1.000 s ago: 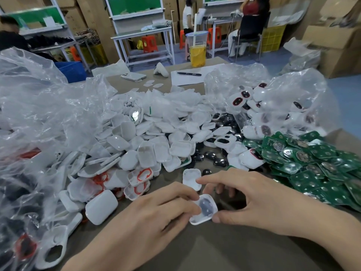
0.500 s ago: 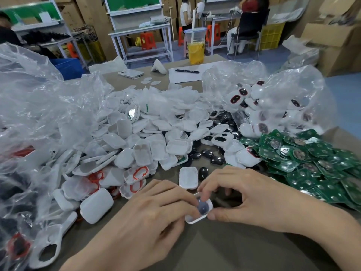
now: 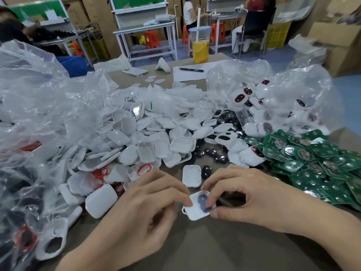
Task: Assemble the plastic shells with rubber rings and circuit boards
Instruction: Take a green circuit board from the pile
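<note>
A small white plastic shell [image 3: 195,211] with a dark oval insert [image 3: 203,202] in it sits at the table's near middle, held between both hands. My left hand [image 3: 140,208] pinches its left edge with curled fingers. My right hand [image 3: 246,194] pinches its right edge, one fingertip on the dark insert. Just beyond lies an empty white shell [image 3: 191,176] and a loose dark oval piece [image 3: 206,171]. Green circuit boards [image 3: 312,163] are heaped at the right. Red rubber rings [image 3: 144,169] lie among white shells [image 3: 136,141] at the left.
Clear plastic bags [image 3: 39,106] billow at the left, and another bag [image 3: 283,98] of assembled shells stands at the back right. A phone [image 3: 135,71], paper with a pen [image 3: 191,70] and a cup of yellow drink [image 3: 200,47] stand at the far edge. People sit at benches behind.
The shell has turned a little between my fingers, and my right fingertip now rests on the dark insert. Both hands stay around the shell in the same spot.
</note>
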Action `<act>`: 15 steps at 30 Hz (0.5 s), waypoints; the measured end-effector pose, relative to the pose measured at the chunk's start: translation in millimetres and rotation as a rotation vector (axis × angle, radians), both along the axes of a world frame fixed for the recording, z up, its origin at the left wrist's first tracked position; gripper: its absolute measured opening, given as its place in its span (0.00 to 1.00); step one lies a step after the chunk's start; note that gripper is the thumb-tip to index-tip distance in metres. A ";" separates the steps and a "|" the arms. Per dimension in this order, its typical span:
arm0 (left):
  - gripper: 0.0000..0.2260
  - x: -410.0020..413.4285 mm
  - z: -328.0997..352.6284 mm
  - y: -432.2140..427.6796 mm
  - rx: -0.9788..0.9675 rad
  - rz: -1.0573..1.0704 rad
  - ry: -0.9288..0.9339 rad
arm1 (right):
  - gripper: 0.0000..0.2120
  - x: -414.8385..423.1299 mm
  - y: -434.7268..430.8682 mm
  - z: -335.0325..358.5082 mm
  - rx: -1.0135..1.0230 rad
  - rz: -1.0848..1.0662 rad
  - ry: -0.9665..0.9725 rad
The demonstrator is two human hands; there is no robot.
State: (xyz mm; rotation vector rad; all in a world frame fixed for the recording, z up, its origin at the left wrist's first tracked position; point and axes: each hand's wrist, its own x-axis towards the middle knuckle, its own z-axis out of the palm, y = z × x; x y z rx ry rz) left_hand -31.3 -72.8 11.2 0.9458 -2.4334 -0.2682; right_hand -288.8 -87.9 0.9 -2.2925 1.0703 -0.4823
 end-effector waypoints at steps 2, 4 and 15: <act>0.10 -1.2 -1.8 -0.3 0.009 -0.030 -0.054 | 0.06 0.3 -0.5 -0.1 -0.002 0.002 0.002; 0.10 -2.0 -2.0 -1.1 0.016 -0.044 -0.087 | 0.06 0.2 -0.6 -0.6 -0.001 0.000 -0.003; 0.12 -3.2 -7.6 -3.5 -0.008 0.084 0.042 | 0.07 0.2 0.3 -2.1 -0.045 -0.006 0.016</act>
